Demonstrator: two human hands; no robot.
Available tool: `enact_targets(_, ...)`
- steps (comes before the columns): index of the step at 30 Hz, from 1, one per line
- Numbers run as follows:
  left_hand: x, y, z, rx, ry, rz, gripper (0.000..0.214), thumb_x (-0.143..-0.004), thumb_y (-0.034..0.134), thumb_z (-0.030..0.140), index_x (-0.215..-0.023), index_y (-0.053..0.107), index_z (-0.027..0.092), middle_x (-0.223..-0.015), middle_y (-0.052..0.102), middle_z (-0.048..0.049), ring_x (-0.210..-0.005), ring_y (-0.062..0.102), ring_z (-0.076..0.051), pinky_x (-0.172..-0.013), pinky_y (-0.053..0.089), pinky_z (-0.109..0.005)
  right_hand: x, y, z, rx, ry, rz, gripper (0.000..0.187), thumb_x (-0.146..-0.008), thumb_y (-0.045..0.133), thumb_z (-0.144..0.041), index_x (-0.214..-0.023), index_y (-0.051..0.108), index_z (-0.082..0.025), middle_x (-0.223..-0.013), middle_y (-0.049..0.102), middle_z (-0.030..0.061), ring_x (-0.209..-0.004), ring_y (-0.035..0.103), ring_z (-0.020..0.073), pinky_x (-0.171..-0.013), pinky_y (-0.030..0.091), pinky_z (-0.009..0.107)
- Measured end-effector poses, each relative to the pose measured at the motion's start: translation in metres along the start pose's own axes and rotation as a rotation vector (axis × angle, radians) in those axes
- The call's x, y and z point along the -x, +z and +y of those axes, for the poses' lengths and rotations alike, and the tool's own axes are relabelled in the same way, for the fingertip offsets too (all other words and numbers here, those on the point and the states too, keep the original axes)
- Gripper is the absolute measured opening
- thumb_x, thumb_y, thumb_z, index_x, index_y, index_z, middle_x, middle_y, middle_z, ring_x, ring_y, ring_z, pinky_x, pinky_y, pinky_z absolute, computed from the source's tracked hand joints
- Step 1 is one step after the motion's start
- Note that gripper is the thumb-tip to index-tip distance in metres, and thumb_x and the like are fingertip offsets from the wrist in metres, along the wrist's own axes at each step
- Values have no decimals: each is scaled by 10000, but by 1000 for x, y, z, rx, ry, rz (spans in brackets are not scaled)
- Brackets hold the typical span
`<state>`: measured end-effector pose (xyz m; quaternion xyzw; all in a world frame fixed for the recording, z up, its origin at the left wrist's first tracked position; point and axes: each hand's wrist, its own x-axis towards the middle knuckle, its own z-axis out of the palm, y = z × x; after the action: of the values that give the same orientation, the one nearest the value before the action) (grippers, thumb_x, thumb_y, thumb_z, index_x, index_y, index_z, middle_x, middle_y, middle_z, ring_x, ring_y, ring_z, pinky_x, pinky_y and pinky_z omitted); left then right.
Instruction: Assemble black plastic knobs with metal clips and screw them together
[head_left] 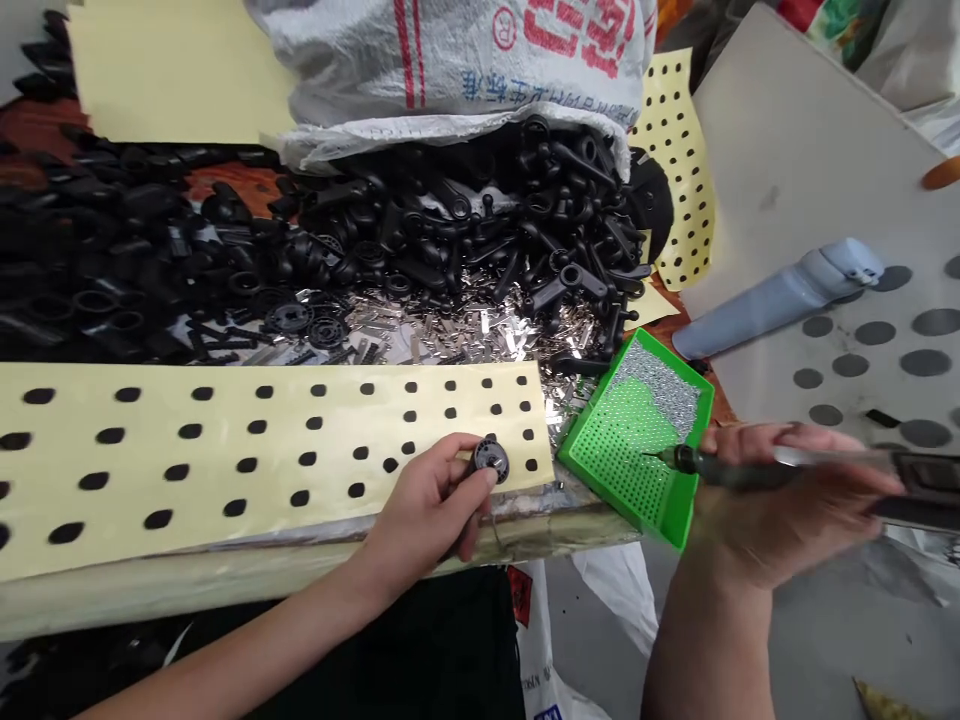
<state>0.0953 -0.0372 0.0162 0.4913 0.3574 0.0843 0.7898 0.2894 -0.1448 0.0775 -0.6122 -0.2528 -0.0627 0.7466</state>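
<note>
My left hand [439,495] is closed on a round black plastic part [491,458], thumb on its face, above the front edge of the yellow sheet with black dots [285,470]. A small metal piece shows in the middle of the part. My right hand [787,510] is wrapped round a screwdriver [742,470] with a dark body, probably powered, slightly blurred. Its thin bit points left over the green perforated tray [574,440]. Small silver screws [660,385] are heaped at the tray's far end, and the bit is apart from that heap.
Black plastic arms [570,280] pile up behind, spilling from a white woven sack [465,70]. Flat metal pieces [450,330] lie scattered before them. More black parts [82,250] cover the left. A grey-blue tube-shaped object [772,300] lies on a panel with dark round spots at right.
</note>
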Motion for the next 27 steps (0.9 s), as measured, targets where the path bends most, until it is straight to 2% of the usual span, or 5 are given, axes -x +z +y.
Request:
enact_targets(3, 0, -1, 0, 30, 11, -11, 336, -792, 581, 369, -1037, 488, 158, -594, 578, 65, -314, 484, -71, -372, 338, -194, 12, 10, -11, -132, -22, -57, 521, -618, 704, -712, -640, 514, -227, -459, 378, -94, -392, 347, 77, -394, 311, 261)
enact_targets(9, 2, -4, -6, 60, 50, -10, 329, -801, 585, 349, -1047, 508, 144, -596, 574, 57, -324, 493, -75, -366, 365, -193, 42, 44, -23, -230, 48, -281, 528, -690, 614, -739, -661, 506, -222, -483, 385, -94, -376, 332, 63, -371, 297, 247)
enact_targets(14, -1, -4, -13, 104, 76, -13, 346, -800, 605, 356, -1063, 512, 151, -593, 563, 59, -319, 474, -77, -329, 377, -189, 60, 67, -28, -301, 107, -302, 503, -714, 662, -679, -662, 473, -216, -488, 389, -100, -373, 333, 53, -380, 311, 229)
enact_targets(22, -2, -5, -16, 144, 76, -14, 346, -806, 617, 354, -1077, 511, 165, -591, 544, 70, -322, 468, -73, -331, 380, -186, 65, 74, -19, -313, 143, -329, 570, -667, 619, -774, -648, 496, -217, -468, 405, -100, -360, 356, 62, -366, 347, 232)
enact_targets(27, -3, -3, -18, 154, 82, -8, 359, -797, 631, 374, -1067, 508, 172, -585, 542, 74, -315, 462, -74, -332, 374, -195, 63, 84, -24, -218, 140, -349, 642, -600, 635, -811, -549, 440, -202, -377, 340, -106, -304, 304, 45, -333, 301, 194)
